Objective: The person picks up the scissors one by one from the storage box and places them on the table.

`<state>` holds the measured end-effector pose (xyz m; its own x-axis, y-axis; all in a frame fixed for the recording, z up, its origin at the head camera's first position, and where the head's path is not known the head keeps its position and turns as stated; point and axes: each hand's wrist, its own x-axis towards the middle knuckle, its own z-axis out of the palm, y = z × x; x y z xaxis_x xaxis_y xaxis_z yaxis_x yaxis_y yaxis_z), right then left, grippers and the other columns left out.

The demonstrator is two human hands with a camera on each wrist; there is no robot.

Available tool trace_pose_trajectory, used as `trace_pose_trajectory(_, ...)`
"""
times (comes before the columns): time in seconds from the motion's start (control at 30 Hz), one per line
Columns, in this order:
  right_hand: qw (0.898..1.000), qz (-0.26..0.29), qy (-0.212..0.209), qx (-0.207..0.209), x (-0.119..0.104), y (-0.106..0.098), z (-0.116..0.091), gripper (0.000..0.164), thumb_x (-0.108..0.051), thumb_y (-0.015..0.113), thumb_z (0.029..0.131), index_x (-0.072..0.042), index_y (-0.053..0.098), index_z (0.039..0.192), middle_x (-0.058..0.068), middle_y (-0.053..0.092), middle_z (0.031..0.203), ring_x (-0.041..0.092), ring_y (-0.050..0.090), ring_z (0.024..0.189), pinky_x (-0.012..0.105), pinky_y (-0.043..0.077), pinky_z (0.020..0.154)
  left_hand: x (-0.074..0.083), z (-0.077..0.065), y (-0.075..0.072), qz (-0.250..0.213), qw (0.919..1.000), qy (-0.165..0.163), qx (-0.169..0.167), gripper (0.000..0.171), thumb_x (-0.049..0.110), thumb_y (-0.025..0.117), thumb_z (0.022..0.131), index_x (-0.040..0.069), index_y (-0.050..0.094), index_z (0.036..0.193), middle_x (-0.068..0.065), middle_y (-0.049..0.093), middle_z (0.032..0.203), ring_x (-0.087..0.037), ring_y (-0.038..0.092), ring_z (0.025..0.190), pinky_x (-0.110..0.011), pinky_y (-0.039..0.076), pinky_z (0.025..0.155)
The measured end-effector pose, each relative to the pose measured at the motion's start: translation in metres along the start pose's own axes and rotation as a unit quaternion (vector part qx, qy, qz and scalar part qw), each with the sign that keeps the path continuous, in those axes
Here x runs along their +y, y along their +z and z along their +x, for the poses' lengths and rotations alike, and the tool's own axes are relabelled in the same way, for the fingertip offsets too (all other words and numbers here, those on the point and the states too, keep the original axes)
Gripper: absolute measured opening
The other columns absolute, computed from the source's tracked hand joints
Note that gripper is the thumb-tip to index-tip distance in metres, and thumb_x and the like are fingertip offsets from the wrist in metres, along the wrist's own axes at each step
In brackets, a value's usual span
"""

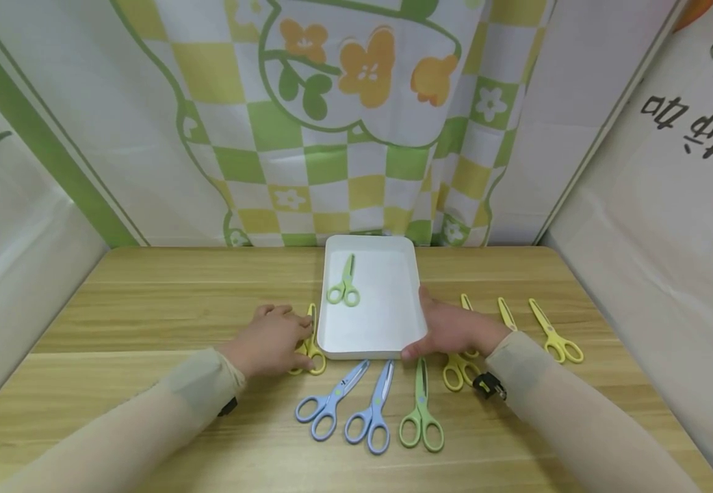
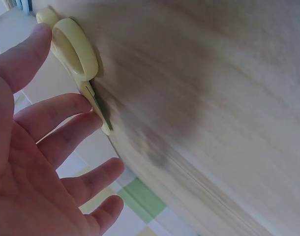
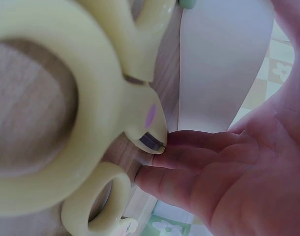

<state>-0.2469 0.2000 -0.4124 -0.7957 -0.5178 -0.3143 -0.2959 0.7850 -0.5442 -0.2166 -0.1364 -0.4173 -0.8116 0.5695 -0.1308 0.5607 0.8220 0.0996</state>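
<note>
A white tray [image 1: 387, 301] stands at the back middle of the wooden table, with small green scissors [image 1: 347, 277] lying inside. Left of it are yellow scissors [image 1: 313, 313]. My left hand [image 1: 273, 341] is over these scissors, thumb by a handle loop and two fingertips along the blades, the other fingers spread in the left wrist view. My right hand [image 1: 449, 327] rests against the tray's right side, its thumb at the near right corner. Its fingers [image 3: 177, 182] look straight in the right wrist view. Partly hidden under that wrist are more yellow scissors [image 1: 455, 363].
In front of the tray lie two pairs of blue scissors [image 1: 334, 396] and larger green scissors [image 1: 421, 405]. Farther right are two pairs of yellow scissors [image 1: 551, 337], one partly behind the right sleeve. A checked curtain [image 1: 356, 164] hangs behind the table.
</note>
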Motion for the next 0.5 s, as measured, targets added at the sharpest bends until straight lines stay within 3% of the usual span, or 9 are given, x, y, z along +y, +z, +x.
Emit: trace_pose_trajectory(0.5, 1.0, 0.0, 0.0, 0.004, -0.0005, 0.0013, -0.0006, 0.142, -0.053, 0.084, 0.075, 0.009, -0.018, 0.15, 0.035, 0.001, 0.157, 0.042, 0.021, 0.143, 0.047, 0.022, 0.115, 0.003, -0.0001, 0.0022, 0.007, 0.9999, 0.003, 0.008, 0.065, 0.053, 0.071, 0.086, 0.006, 0.066, 0.13, -0.011, 0.056, 0.141, -0.049, 0.042, 0.13, -0.064, 0.026, 0.105)
